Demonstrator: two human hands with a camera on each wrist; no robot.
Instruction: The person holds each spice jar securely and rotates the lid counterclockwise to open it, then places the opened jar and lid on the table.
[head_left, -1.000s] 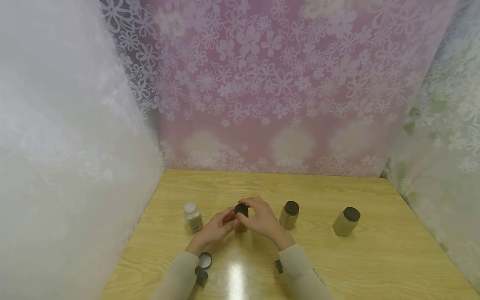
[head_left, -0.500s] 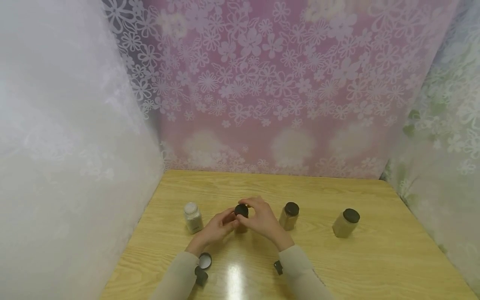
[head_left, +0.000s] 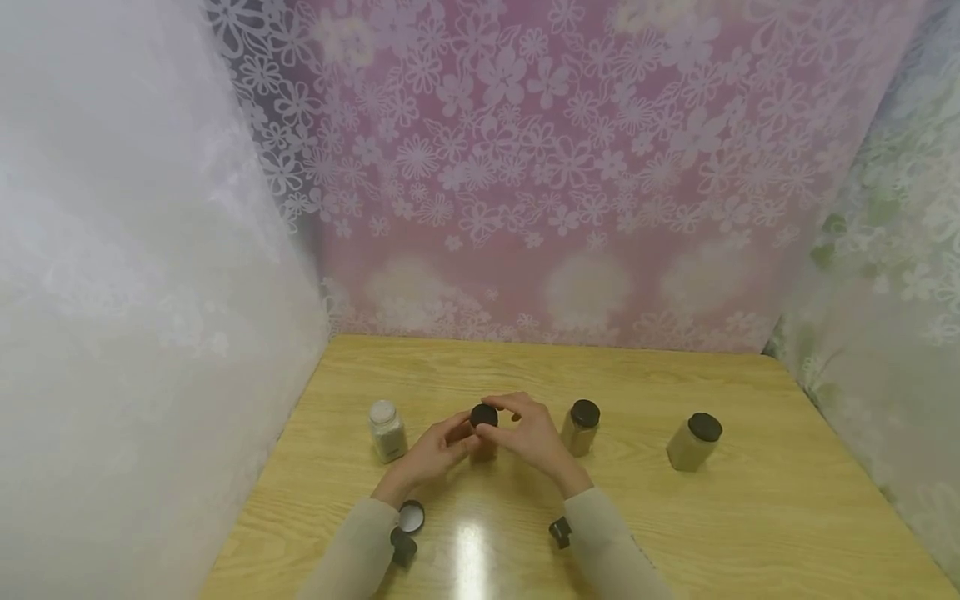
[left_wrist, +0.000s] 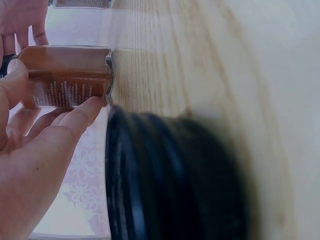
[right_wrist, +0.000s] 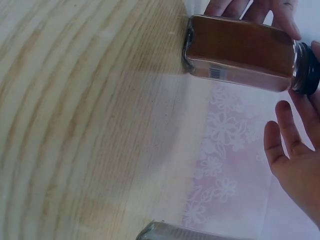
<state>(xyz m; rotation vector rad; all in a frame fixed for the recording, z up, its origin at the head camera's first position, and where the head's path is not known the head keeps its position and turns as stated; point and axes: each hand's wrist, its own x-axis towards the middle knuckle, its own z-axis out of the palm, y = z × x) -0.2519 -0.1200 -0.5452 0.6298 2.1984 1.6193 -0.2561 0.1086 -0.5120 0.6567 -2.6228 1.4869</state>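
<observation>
A small jar of brown powder stands mid-table with a black cap on top. My left hand grips its body from the left, and in the left wrist view its fingers curl round the brown jar. From the right, my right hand arches over and pinches the cap. The right wrist view shows the jar, its cap at the thumb, and one finger of my right hand just off it.
A capless jar of white powder stands to the left. Two capped tan jars stand to the right. A loose black lid with a white inside lies by my left wrist. Patterned screens wall the wooden table on three sides.
My right hand has shifted a little round the cap, leaving more of it showing. The jar and my left hand stay in place.
</observation>
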